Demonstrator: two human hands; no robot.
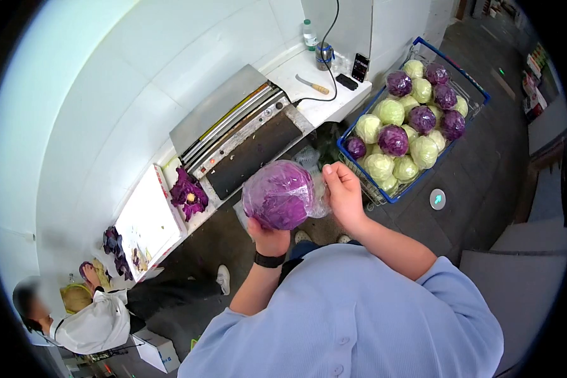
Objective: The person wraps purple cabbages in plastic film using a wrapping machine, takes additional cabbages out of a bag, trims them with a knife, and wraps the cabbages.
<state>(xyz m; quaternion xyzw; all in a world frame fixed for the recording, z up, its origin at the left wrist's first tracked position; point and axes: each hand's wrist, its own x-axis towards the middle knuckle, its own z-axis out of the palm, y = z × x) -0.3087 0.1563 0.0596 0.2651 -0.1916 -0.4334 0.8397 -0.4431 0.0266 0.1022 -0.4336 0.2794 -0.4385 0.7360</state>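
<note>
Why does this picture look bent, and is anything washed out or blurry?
Head view: the wide lens seemingly bows the wall and leaves black corners; the white surface at left is blown out; film on the purple cabbage glints; the co-worker's head is blurred.

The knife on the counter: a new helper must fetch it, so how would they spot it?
Find the metal machine on the white counter. Between it and the upright phone lies the knife. Its light wooden handle and curved blade set it apart from the phone and the flat black item nearby.
</note>
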